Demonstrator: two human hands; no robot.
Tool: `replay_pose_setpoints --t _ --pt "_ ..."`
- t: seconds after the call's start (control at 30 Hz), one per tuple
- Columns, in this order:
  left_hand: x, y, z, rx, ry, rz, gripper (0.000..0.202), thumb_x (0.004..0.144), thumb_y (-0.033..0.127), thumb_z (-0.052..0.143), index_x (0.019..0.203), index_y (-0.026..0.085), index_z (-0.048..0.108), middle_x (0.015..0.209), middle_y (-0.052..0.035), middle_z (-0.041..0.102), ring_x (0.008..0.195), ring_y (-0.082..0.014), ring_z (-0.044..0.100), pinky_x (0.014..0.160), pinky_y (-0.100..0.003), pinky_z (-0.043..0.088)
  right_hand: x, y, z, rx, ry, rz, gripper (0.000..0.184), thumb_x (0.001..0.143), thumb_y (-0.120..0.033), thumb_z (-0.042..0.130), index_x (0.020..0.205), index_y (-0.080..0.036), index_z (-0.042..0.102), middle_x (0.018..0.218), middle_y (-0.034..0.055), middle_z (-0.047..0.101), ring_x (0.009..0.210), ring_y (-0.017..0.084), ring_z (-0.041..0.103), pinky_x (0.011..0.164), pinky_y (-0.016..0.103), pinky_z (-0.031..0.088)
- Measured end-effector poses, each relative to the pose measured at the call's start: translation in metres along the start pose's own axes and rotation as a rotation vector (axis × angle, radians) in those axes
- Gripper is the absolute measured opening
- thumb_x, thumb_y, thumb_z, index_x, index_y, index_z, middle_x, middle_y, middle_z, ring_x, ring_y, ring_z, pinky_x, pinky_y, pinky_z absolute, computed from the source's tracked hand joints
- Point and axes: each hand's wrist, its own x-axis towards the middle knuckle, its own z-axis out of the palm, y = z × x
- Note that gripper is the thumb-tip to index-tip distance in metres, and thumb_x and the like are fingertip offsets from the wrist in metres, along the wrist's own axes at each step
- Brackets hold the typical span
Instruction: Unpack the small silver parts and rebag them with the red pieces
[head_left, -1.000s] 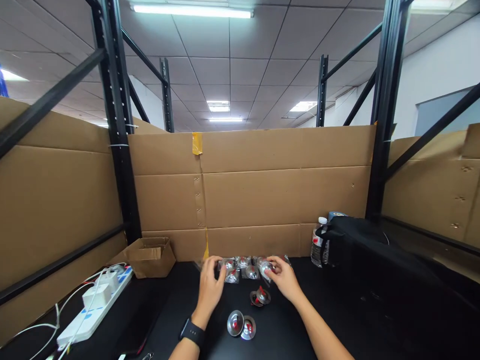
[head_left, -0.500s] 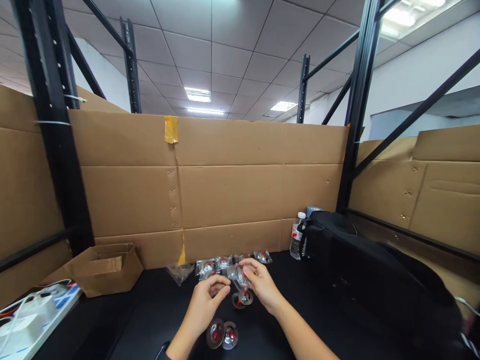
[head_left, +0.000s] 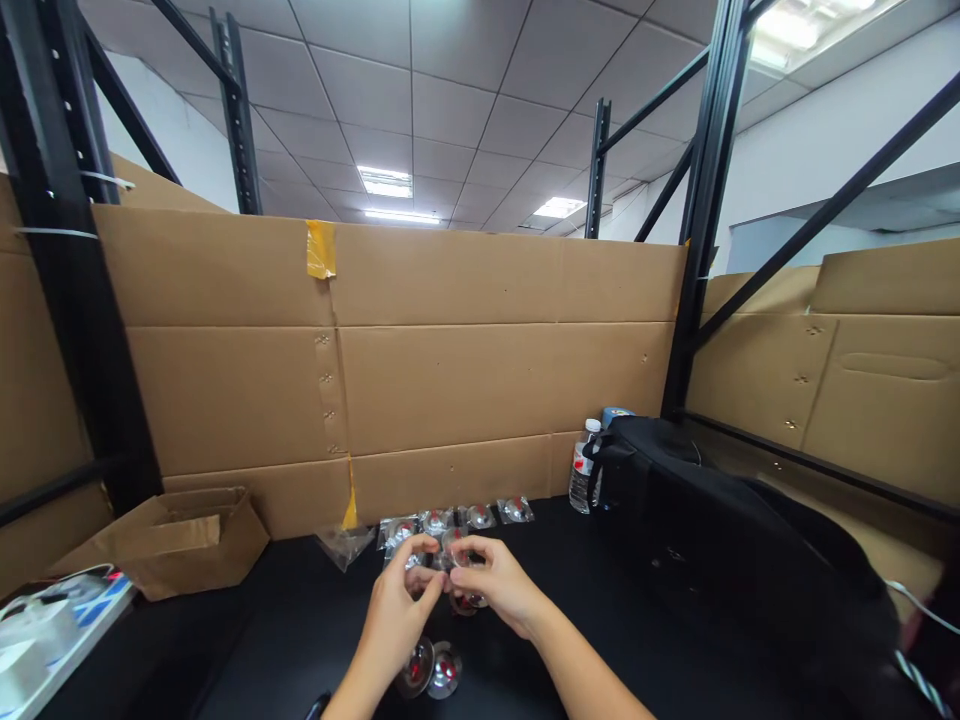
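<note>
My right hand (head_left: 501, 588) pinches a small clear plastic bag (head_left: 452, 545) with a round, shiny piece in it. Close against it, my left hand (head_left: 397, 600) curls its thumb and fingers at the bag's near edge; the fingers partly hide the bag. Below the hands, two clear, dome-shaped round pieces with red centres lie side by side, the left one (head_left: 415, 668) partly behind my left wrist and the right one (head_left: 445, 670) in full view. Another such piece (head_left: 463, 603) shows just under my fingertips. Several bagged pieces (head_left: 478, 516) lie in a row behind the hands.
An open cardboard box (head_left: 184, 545) and an empty-looking clear bag (head_left: 345, 545) are at left, near a power strip (head_left: 67, 640). A water bottle (head_left: 583, 468) and a large black bag (head_left: 735, 560) stand at right. Cardboard walls (head_left: 450, 380) enclose the black table (head_left: 300, 620).
My hands have come together, the left meeting the right at the bag. The bag is lower and closer to the left fingers. The view has shifted slightly to the right.
</note>
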Motion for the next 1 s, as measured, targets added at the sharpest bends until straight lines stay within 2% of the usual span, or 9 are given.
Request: replay_pose_setpoints --t 0.1,0.23,0.4,0.47,0.57,0.67,0.73,0.87,1.0 --pt "0.001 -0.005 -0.006 0.179 0.008 0.064 0.038 0.079 0.021 0.062 0.116 0.021 0.054 0.104 -0.0047 0.07 0.069 -0.0152 0.069 0.071 -0.028 0.055 0.004 -0.003 -0.006 -0.046 0.006 -0.083 0.056 0.07 -0.06 0.081 0.103 -0.017 0.065 0.089 0.0046 0.068 0.071 0.018 0.068 0.063 0.028 0.049" --pt "0.0 -0.01 -0.012 0.36 -0.082 0.13 0.056 0.073 0.012 0.056 0.127 0.022 0.054 0.123 -0.0081 0.065 0.068 -0.0126 0.066 0.068 -0.028 0.053 0.007 -0.004 -0.016 -0.332 0.122 -0.323 0.041 0.087 -0.055 0.066 0.108 -0.021 0.058 0.07 -0.0021 0.065 0.057 0.013 0.056 0.055 0.023 0.04" --pt "-0.005 -0.009 -0.004 0.327 -0.14 0.16 0.068 0.074 0.012 0.061 0.14 0.023 0.052 0.136 -0.0109 0.062 0.112 -0.0229 0.064 0.099 -0.037 0.05 -0.003 -0.016 -0.013 -0.556 0.101 -0.462 0.022 0.089 -0.041 0.067 0.09 -0.019 0.065 0.073 -0.0005 0.069 0.063 0.014 0.059 0.062 0.024 0.043" --pt "-0.006 -0.005 0.0 0.269 -0.143 0.129 0.054 0.082 0.022 0.065 0.136 0.021 0.058 0.132 -0.0114 0.066 0.117 -0.0248 0.062 0.104 -0.038 0.047 -0.008 -0.023 -0.008 -0.661 0.071 -0.514 0.016 0.087 -0.036 0.069 0.084 -0.02 0.071 0.076 0.0006 0.071 0.068 0.015 0.061 0.066 0.025 0.044" --pt "-0.008 0.004 0.003 0.23 -0.125 0.104 0.033 0.092 0.04 0.06 0.113 0.017 0.071 0.109 -0.0099 0.074 0.101 -0.0233 0.067 0.093 -0.034 0.051 -0.013 -0.029 -0.002 -0.68 0.028 -0.582 0.014 0.087 -0.032 0.07 0.082 -0.021 0.076 0.084 0.0032 0.074 0.078 0.017 0.065 0.072 0.027 0.047" --pt "-0.009 0.01 0.003 0.225 -0.126 0.11 0.034 0.093 0.045 0.06 0.096 0.015 0.075 0.089 -0.0065 0.075 0.084 -0.0199 0.067 0.079 -0.028 0.051 -0.012 -0.027 -0.001 -0.645 -0.005 -0.594 0.014 0.086 -0.033 0.071 0.083 -0.021 0.078 0.089 0.0047 0.074 0.084 0.019 0.067 0.073 0.027 0.048" --pt "-0.007 0.009 0.002 0.205 -0.108 0.108 0.033 0.092 0.045 0.062 0.093 0.015 0.076 0.087 -0.0062 0.076 0.08 -0.0194 0.067 0.077 -0.028 0.052 -0.009 -0.024 -0.002 -0.642 0.013 -0.557 0.016 0.087 -0.035 0.07 0.088 -0.021 0.077 0.09 0.0045 0.073 0.08 0.018 0.066 0.068 0.026 0.047" --pt "0.004 -0.005 -0.015 0.159 0.11 0.088 0.035 0.089 0.047 0.063 0.096 0.015 0.075 0.097 -0.0091 0.077 0.087 -0.0223 0.071 0.083 -0.031 0.054 0.002 -0.019 -0.015 -0.64 0.14 -0.479 0.026 0.091 -0.04 0.061 0.107 -0.021 0.071 0.103 0.0067 0.072 0.086 0.02 0.067 0.069 0.028 0.05" --pt "0.015 -0.025 -0.067 0.27 0.451 0.063 0.039 0.092 0.048 0.056 0.109 0.016 0.072 0.11 -0.0109 0.076 0.101 -0.0254 0.071 0.092 -0.034 0.054 0.013 -0.01 -0.044 -0.977 0.29 -0.453 0.023 0.088 -0.026 0.058 0.108 -0.022 0.069 0.12 0.0088 0.067 0.115 0.025 0.06 0.094 0.038 0.048"
